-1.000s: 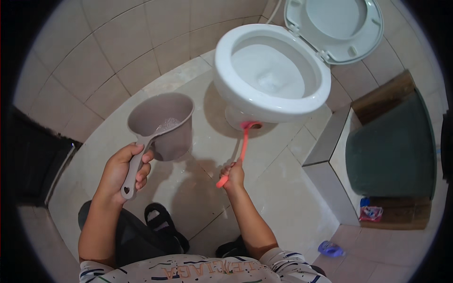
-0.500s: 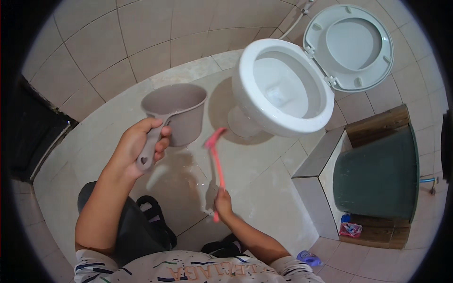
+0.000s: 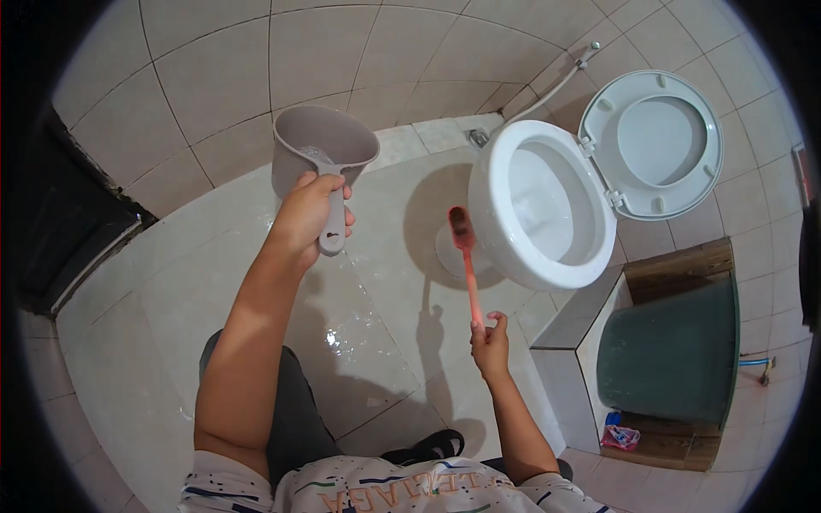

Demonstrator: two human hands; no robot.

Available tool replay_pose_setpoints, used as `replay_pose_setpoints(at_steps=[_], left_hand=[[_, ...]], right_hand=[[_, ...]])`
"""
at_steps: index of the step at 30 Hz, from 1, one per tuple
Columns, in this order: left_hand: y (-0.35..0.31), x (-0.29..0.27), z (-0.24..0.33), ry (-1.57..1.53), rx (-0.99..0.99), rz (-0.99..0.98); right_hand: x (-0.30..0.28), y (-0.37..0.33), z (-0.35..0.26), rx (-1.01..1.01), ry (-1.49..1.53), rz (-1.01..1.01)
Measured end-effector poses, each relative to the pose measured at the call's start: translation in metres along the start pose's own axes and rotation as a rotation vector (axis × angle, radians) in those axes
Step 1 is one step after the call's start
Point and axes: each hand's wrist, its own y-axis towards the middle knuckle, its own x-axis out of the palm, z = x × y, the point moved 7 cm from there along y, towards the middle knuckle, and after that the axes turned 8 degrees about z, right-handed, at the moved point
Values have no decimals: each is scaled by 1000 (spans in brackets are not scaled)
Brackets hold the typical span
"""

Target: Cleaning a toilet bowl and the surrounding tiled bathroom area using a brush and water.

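My left hand [image 3: 312,214] grips the handle of a grey-brown water dipper [image 3: 312,132], which is lifted near the tiled wall. A little clear water shows inside the dipper. My right hand [image 3: 490,349] is closed around the handle of a pink-red toilet brush [image 3: 471,278]. The brush's head points away from me, close to the left side of the white toilet bowl [image 3: 496,205] in this view. Behind the bowl, the seat and lid [image 3: 658,141] are raised. Water lies in the bottom of the bowl.
Wet patches shine on the pale tiled floor [image 3: 368,342]. To the right, a large dark green tub [image 3: 667,350] stands on a tiled ledge, beside a small packet [image 3: 620,438] and a tap [image 3: 761,368]. A hose [image 3: 552,92] hangs behind the toilet. A dark door [image 3: 77,222] is at left.
My left hand has carried the dipper farther away and slightly right. My right hand has moved the brush right and forward, nearer the toilet. The view has shifted.
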Motion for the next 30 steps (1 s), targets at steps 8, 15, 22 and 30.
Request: replay_pose_setpoints(at_steps=[8, 15, 22, 30], left_hand=[[45, -14, -16, -14, -81, 59], [77, -11, -43, -104, -183, 22], [96, 6, -63, -93, -285, -20], [108, 7, -66, -51, -317, -68]], right_hand=[[38, 7, 11, 123, -242, 42], [94, 9, 14, 220, -265, -12], [114, 30, 3, 439, -23, 31], [126, 73, -13, 457, -67, 52]])
